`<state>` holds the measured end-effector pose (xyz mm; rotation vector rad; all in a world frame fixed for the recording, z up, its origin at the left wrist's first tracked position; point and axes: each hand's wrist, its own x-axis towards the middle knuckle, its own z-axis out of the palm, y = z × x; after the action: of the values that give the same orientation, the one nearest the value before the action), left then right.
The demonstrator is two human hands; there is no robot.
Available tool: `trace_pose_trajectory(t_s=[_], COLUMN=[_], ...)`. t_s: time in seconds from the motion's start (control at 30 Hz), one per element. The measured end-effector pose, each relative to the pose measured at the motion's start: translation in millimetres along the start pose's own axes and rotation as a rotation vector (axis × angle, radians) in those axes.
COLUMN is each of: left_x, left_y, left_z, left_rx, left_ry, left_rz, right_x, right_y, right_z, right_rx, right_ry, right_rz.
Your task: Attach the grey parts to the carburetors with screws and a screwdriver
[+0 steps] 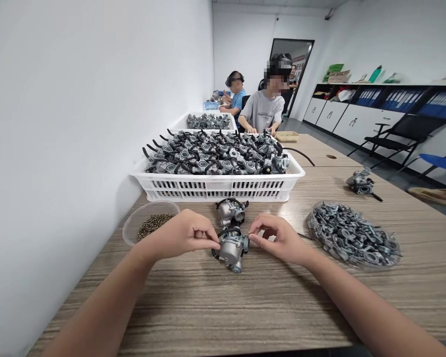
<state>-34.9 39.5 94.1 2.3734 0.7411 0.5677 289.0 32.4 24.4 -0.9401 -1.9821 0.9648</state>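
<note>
A silver carburetor [230, 250] with a black hose stands on the wood-grain table in front of me. My left hand [196, 232] is at its left side, thumb and fingers pinched together at the metal body. On the right, my right hand [269, 237] is pinched close to the round opening of the carburetor; whatever its fingertips hold is too small to make out. Just behind is a second carburetor [230, 210], near the first. A round clear tub [134, 225] of small brass-coloured screws is beyond my left wrist.
A white basket [223, 188] full of carburetors spans the back. To the right are a clear tray of metal parts [353, 235], a screwdriver shaft [305, 236] and another carburetor [363, 183]. Farther back, people sit along the tables [319, 148].
</note>
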Motion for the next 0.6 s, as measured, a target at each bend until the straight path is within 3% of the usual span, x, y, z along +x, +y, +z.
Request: trace_pose_trajectory(t_s=[0.13, 0.23, 0.4, 0.5, 0.6], left_x=[9.6, 16.2, 19.3, 19.0, 18.8], left_y=[17.6, 28.1, 32.4, 28.3, 23.7], left_z=[37.9, 65.4, 82.1, 82.3, 81.5], left_rx=[0.125, 0.326, 0.43, 0.426, 0.392], left_ry=[0.296, 0.515, 0.55, 0.539, 0.52], left_rz=[0.35, 0.489, 0.484, 0.428, 0.366], right_x=[-2.4, -8.4, -15.8, -14.5, -11.4], right_y=[-14.2, -30.0, -44.5, -40.1, -31.8], right_z=[15.4, 34.8, 48.1, 44.5, 41.1], right_rx=[0.434, 0.783, 1.05, 1.022, 0.872], right_ry=[0.055, 0.079, 0.071, 0.118, 0.123], right_rz=[0.127, 0.257, 0.429, 0.443, 0.368])
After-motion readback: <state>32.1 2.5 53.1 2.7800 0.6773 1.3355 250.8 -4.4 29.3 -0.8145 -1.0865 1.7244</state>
